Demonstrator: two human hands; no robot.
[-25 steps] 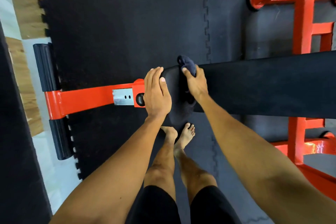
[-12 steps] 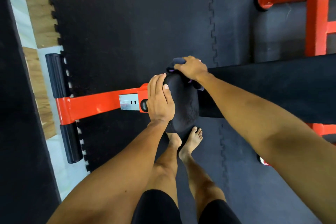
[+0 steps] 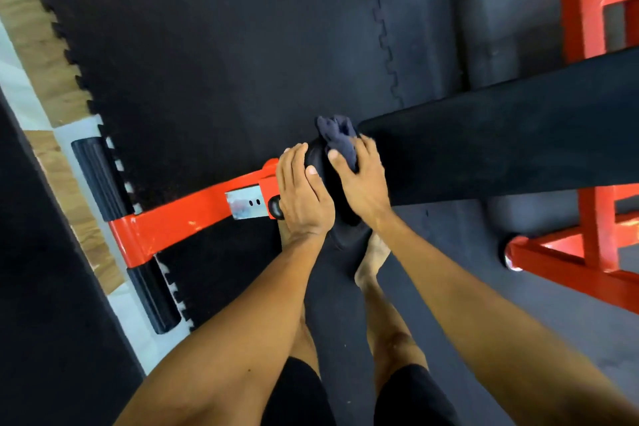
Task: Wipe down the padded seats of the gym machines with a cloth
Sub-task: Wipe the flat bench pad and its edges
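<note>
A bench with an orange frame has a small black seat pad and a long black back pad. My left hand rests flat over the seat pad's left end, fingers straight, thumb on top. My right hand grips a bunched dark navy cloth and presses it on the seat pad's top, near the gap to the back pad. Both hands hide most of the seat pad.
Black rubber floor mats lie under the bench. The orange foot bar carries black rubber grips. An orange rack stands at the right. My bare feet are beneath the seat. Wood flooring shows at the left.
My right hand has brought the cloth back from the seat pad's far edge onto its top. My left hand has stayed on the pad's left end.
</note>
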